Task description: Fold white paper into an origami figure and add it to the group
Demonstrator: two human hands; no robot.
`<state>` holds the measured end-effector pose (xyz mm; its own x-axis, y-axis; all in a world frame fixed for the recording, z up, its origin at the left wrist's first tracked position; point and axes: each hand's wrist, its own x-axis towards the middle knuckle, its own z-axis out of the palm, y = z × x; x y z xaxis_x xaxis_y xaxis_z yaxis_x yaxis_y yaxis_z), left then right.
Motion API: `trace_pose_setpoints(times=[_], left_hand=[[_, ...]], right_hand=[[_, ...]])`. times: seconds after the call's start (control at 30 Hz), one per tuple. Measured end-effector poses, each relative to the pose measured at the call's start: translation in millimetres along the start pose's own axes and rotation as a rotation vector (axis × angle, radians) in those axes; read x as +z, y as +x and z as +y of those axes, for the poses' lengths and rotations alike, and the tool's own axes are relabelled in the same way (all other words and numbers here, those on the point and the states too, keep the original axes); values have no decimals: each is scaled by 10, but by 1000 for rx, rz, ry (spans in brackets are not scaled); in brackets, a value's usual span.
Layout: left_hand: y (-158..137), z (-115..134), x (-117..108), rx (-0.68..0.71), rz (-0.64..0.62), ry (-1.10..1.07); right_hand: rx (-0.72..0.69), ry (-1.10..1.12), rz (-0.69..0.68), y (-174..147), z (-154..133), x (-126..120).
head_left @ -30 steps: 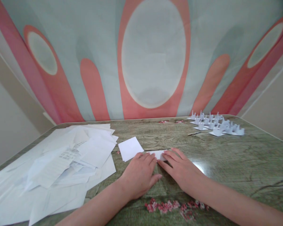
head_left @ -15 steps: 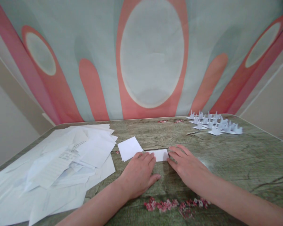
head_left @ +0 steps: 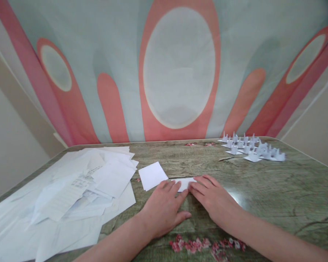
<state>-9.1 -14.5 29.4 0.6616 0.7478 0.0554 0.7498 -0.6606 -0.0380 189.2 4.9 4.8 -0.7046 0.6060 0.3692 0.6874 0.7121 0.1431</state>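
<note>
A folded white strip of paper (head_left: 183,184) lies flat on the table in front of me. The fingers of my left hand (head_left: 164,204) rest on its left end, spread, with the thumb apart on the wood. From the other side, my right hand (head_left: 211,194) lays its stretched fingers over the right end. Both ends of the strip are partly hidden under the fingertips. Just beyond my left hand sits a small stack of white paper squares (head_left: 153,176), its sheets slightly offset.
A large messy pile of white paper (head_left: 71,203), some sheets printed, covers the table's left side. At the far right stand several folded white paper cranes (head_left: 251,147). The wood-patterned table (head_left: 276,193) meets a colourful printed backdrop (head_left: 180,69) behind.
My right hand has slid leftward over the paper strip, closer to my left hand. My left fingers have spread a little. The whole view has shifted slightly.
</note>
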Motion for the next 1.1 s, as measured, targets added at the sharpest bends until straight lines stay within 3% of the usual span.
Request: trace_pose_setpoints(times=[0.23, 0.63, 0.97, 1.1], left_hand=[[3, 5, -32, -3, 1, 8], [-52, 3, -223, -86, -35, 3], [-60, 49, -338, -144, -99, -11], [-67, 27, -308, -134, -147, 3]], right_hand=[[-27, -59, 10, -29, -58, 111], [-19, -53, -50, -16, -32, 59], [97, -108, -185, -42, 32, -58], [140, 45, -189, -28, 120, -62]])
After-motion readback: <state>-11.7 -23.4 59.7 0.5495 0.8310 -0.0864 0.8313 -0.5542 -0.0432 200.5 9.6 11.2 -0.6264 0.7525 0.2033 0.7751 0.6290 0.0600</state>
